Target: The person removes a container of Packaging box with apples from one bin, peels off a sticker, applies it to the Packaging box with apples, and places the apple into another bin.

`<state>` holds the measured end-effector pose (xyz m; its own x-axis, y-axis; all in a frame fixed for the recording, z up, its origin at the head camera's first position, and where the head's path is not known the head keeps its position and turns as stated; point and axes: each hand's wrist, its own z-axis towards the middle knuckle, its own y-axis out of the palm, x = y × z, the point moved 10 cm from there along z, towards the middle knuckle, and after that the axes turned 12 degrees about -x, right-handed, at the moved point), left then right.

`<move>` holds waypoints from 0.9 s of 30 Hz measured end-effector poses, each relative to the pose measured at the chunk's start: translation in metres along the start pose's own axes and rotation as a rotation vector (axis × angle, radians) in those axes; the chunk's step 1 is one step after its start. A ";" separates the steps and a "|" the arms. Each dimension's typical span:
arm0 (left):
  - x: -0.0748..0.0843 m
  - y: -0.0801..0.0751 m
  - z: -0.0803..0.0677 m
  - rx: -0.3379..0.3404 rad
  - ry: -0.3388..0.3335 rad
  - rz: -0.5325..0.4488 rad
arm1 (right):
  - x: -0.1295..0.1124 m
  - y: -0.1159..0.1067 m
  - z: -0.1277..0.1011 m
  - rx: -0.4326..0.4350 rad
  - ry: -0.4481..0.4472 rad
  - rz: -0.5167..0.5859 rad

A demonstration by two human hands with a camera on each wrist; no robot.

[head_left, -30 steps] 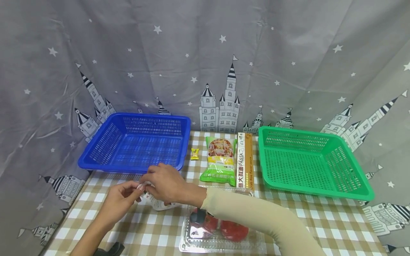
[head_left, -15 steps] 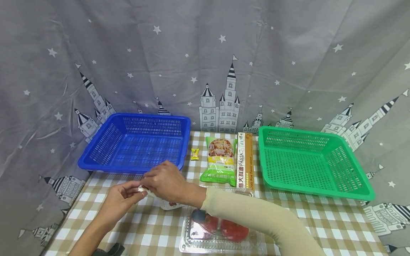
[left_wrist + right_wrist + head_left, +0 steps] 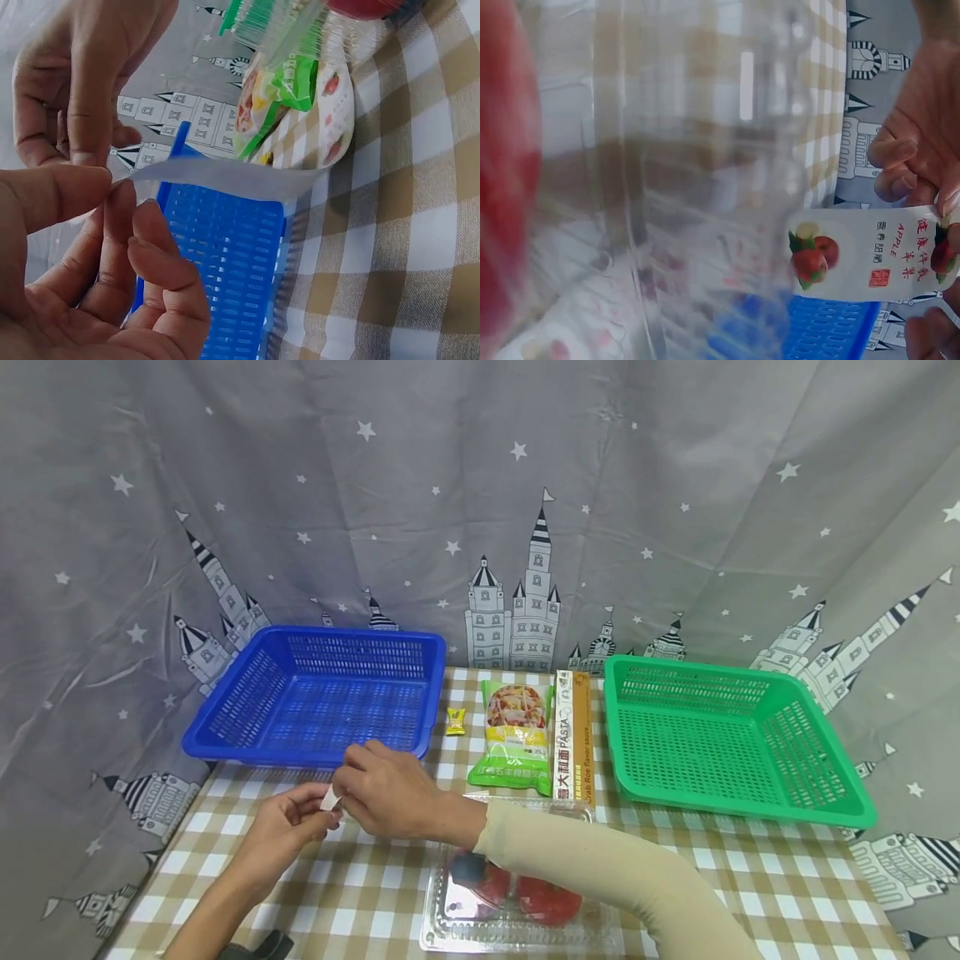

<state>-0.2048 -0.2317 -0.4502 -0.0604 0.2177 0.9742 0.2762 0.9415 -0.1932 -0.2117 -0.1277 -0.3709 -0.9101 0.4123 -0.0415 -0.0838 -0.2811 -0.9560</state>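
Both hands meet in front of the blue basket at a printed paper label strip. My left hand pinches the strip's end between thumb and fingertips. My right hand holds it at the same end, its fingers bent and partly hidden. In the left wrist view the white strip trails away from the fingertips and curves down near the cloth. In the right wrist view its printed face, the label, shows apples and red lettering. Beneath my right forearm lies a clear plastic box with red fruits.
Blue basket stands back left, green basket at right. Between them lie a small yellow packet, a green food bag and a long pasta box. A checked cloth covers the table; a grey curtain hangs behind.
The strip's hanging part, visible below my right hand earlier, is now hidden in the head view. A pale piece now shows between the fingertips. Both hands have shifted only slightly.
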 end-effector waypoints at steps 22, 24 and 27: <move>-0.003 0.000 0.001 0.061 0.025 0.063 | 0.019 0.018 -0.003 -0.164 0.100 0.357; -0.004 0.000 0.001 0.065 0.036 0.066 | 0.019 0.019 -0.003 -0.173 0.094 0.362; -0.005 0.002 0.001 0.056 0.051 0.065 | 0.018 0.020 -0.004 -0.168 0.075 0.406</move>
<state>-0.2052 -0.2308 -0.4560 0.0054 0.2666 0.9638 0.2236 0.9391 -0.2610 -0.2279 -0.1223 -0.3924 -0.8230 0.3613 -0.4383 0.3472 -0.2907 -0.8916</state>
